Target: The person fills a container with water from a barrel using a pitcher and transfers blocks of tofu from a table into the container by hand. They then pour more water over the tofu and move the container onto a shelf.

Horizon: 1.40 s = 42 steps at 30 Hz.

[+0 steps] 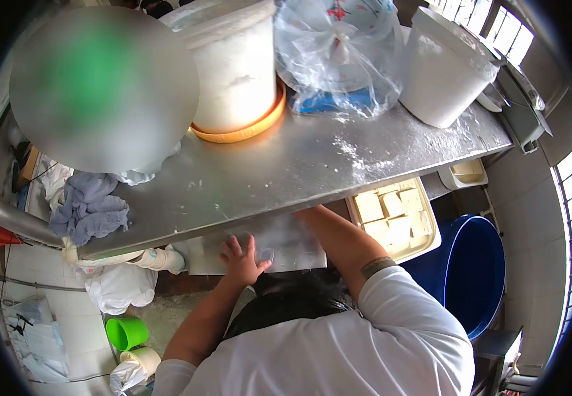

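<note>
My left hand [240, 262] is open, with its fingers spread, against a grey metal surface [292, 245] below the worktop. It holds nothing. My right arm reaches in under the front edge of the steel worktop [253, 175], which hides my right hand. Beside that arm is a cream tray [436, 232] of pale rectangular blocks [393, 204]. Dark hair and a white shirt show between and below the arms.
On the worktop are a white bucket [233, 79] in an orange basin [240, 137], a clear plastic bag [342, 59], another white bucket [441, 76] and a grey cloth [91, 204]. A blue barrel [474, 274] stands right; a green bucket [126, 333] lower left.
</note>
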Each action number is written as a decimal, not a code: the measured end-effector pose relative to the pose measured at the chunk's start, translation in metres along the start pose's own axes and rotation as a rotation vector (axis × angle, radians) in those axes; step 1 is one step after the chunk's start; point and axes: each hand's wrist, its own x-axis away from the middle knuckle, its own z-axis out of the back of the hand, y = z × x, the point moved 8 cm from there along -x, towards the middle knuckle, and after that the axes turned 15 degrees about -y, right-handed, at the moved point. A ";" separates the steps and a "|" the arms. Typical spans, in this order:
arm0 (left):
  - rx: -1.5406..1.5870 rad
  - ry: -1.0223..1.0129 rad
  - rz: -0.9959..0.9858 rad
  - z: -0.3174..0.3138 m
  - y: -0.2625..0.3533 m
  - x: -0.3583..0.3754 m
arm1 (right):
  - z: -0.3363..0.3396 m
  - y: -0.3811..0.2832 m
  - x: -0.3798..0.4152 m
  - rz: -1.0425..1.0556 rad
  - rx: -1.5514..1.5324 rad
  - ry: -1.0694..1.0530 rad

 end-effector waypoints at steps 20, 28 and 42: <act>0.039 -0.259 -0.173 0.068 -0.026 -0.038 | -0.123 0.067 0.303 -0.186 0.041 0.060; 0.393 0.306 -0.621 0.051 0.083 -0.045 | -0.122 0.171 0.456 -0.666 -0.338 0.477; -0.291 0.069 -0.774 0.077 0.450 -0.014 | -0.008 0.281 0.371 -0.358 -0.032 0.465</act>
